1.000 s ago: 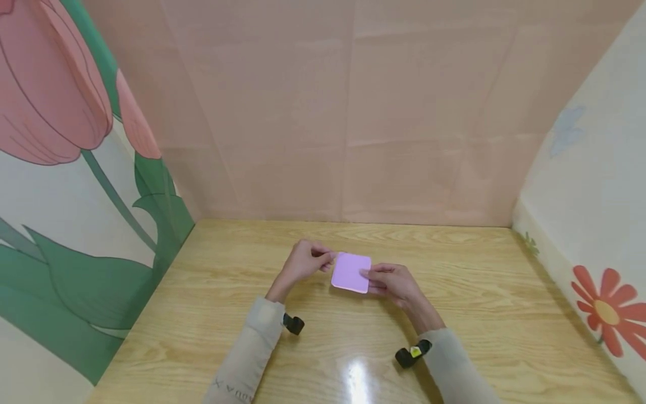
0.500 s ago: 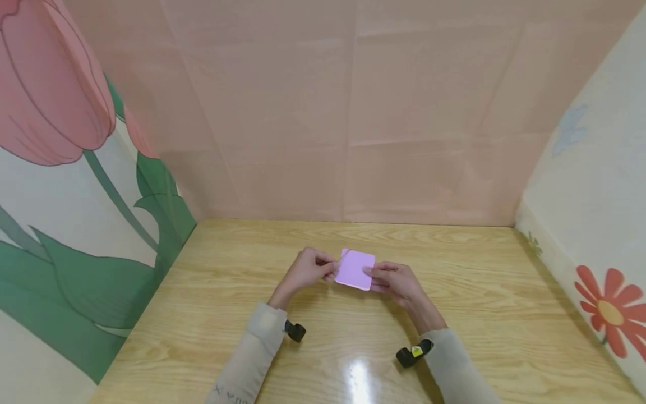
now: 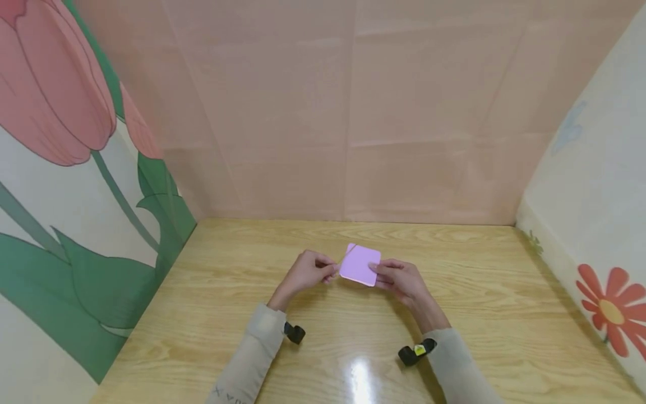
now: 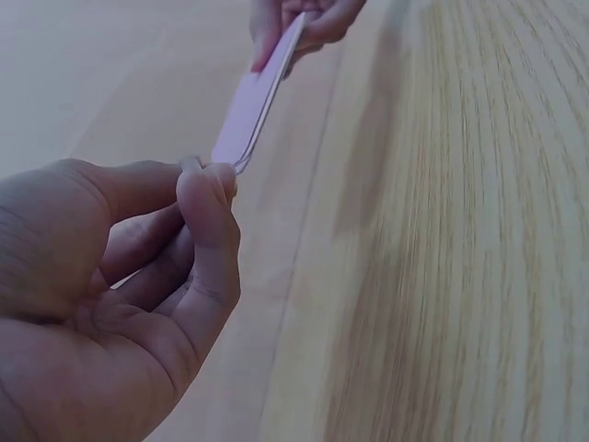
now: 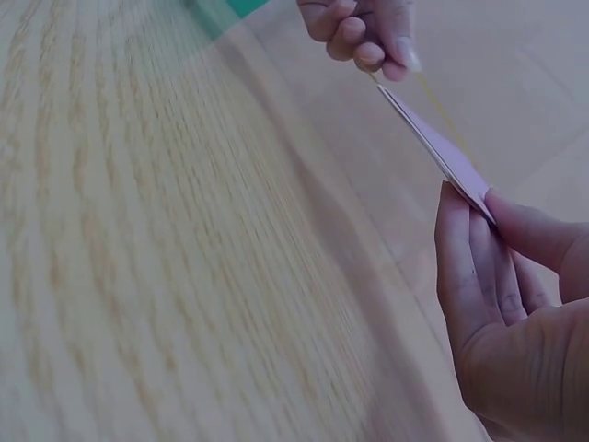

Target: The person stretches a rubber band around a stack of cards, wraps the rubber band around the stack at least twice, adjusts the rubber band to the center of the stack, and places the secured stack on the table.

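Note:
A thin lilac square pad [image 3: 359, 265] with rounded corners and a pale layered edge is held tilted over the table. My right hand [image 3: 404, 282] grips its right side, thumb on top and fingers underneath. At the pad's left corner, my left hand [image 3: 309, 274] pinches a thin yellow rubber band [image 5: 442, 116] between thumb and forefinger. The band runs taut from those fingertips, and in the head view it crosses the pad's upper left corner as a fine diagonal line. In the left wrist view the left fingertips are right at the pad's near end.
Beneath both hands lies a wood-grain table [image 3: 202, 269]. A pinkish cloth [image 3: 348, 112] hangs behind it. Painted walls with a tulip [image 3: 60, 84] and a red flower [image 3: 608, 308] flank the table. Each wrist wears a black camera [image 3: 295, 333].
The pad has shifted right and slightly away in my right hand. My left hand has come down a little from the upper corner, and the band's diagonal line now shows across that corner.

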Demonstrator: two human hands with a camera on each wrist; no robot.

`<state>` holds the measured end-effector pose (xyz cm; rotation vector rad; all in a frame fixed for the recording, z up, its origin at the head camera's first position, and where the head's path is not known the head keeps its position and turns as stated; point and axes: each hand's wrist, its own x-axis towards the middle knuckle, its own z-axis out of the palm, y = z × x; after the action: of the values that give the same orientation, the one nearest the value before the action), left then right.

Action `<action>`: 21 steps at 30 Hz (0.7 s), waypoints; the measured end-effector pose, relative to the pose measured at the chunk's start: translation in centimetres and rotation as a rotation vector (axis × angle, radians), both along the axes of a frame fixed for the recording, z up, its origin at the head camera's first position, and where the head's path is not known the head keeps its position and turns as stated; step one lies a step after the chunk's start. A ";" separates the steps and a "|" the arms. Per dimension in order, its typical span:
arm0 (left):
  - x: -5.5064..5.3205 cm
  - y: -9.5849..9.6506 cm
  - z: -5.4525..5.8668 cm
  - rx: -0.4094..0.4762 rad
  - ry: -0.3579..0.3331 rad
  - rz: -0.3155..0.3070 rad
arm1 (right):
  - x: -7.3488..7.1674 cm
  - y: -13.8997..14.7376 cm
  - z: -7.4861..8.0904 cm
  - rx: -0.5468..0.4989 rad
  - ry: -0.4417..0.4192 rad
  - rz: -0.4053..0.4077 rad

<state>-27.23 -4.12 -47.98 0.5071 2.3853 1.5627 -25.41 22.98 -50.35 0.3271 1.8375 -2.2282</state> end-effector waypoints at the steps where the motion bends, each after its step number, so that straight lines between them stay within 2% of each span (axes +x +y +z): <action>1: 0.0 0.0 0.0 0.001 0.001 -0.005 | 0.0 0.0 0.0 -0.005 0.001 0.000; 10: 0.3 0.0 -0.7 0.028 -0.006 -0.047 | 0.0 0.0 0.2 -0.021 0.010 -0.020; 17: 0.9 0.1 -0.8 -0.010 -0.012 -0.066 | 0.0 0.1 0.2 -0.032 0.013 -0.025; 21: 1.1 0.2 -1.1 -0.014 -0.037 -0.075 | 0.0 0.1 0.1 -0.036 0.007 -0.039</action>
<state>-26.10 -3.96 -49.07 0.5533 2.3201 1.5089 -25.46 23.10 -50.28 0.3514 1.8068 -2.2884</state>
